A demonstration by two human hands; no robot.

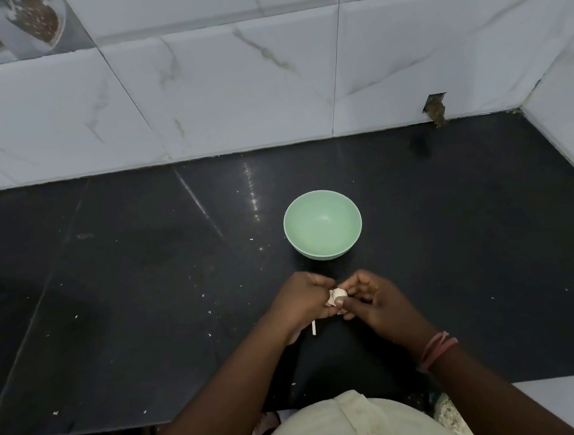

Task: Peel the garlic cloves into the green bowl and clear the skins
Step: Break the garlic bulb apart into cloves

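Observation:
A pale green bowl [322, 225] stands on the black counter, and nothing shows inside it. Just in front of it my left hand [302, 300] and my right hand [371, 296] meet over the counter. Both hold a whitish garlic bulb [338, 295] between their fingertips. Only a small part of the garlic shows between the fingers. A thin white stalk [314, 328] pokes out below my left hand, lying on or just above the counter.
The black counter [128, 264] carries small white flecks of skin. A white marble-tiled wall [234, 84] runs along the back and turns at the right. The counter's front edge is close to my body.

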